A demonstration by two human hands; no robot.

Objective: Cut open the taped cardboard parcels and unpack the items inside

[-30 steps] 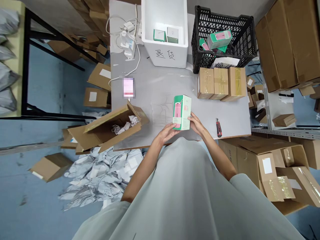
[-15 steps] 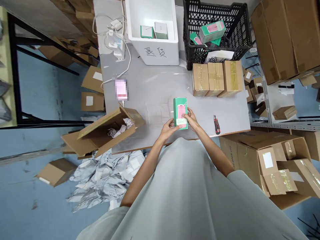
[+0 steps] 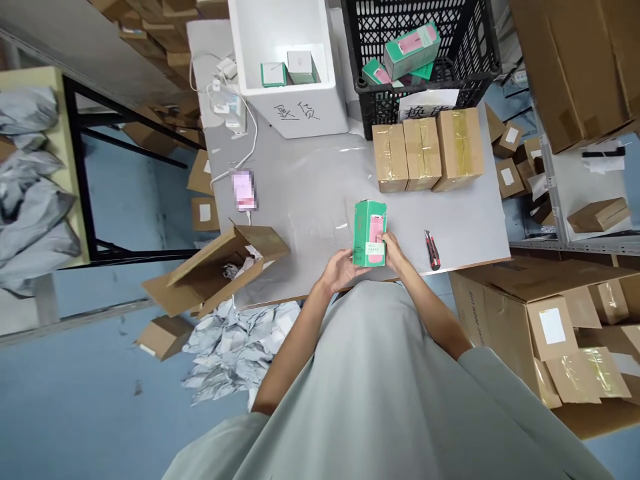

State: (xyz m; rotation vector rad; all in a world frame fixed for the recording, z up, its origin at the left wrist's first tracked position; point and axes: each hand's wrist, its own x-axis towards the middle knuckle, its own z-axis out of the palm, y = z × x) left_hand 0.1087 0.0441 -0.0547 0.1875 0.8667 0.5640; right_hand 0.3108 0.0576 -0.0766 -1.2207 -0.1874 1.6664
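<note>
A green product box (image 3: 369, 233) with a pink picture of a cup-like item and a pale label is held upright above the front of the grey table. My right hand (image 3: 394, 253) grips its right side, the thumb lying across the front. At the lower left corner, my left hand (image 3: 340, 270) holds the box loosely, its fingers partly hidden by it. A red and black box cutter (image 3: 432, 251) lies on the table to the right of my hands. Left of them stands an open cardboard box (image 3: 210, 277) with crumpled paper inside.
At the back are a white bin (image 3: 310, 113) with two green-edged boxes and a black crate (image 3: 367, 107) containing more green boxes. Taped cartons (image 3: 423, 153) stand before the crate. A charging phone (image 3: 244, 191) lies at left. A large carton (image 3: 493, 313) stands right of the table.
The green box has turned, so its left side now shows beside the front. My left hand has shifted lower along it. The whole view has swung slightly.
</note>
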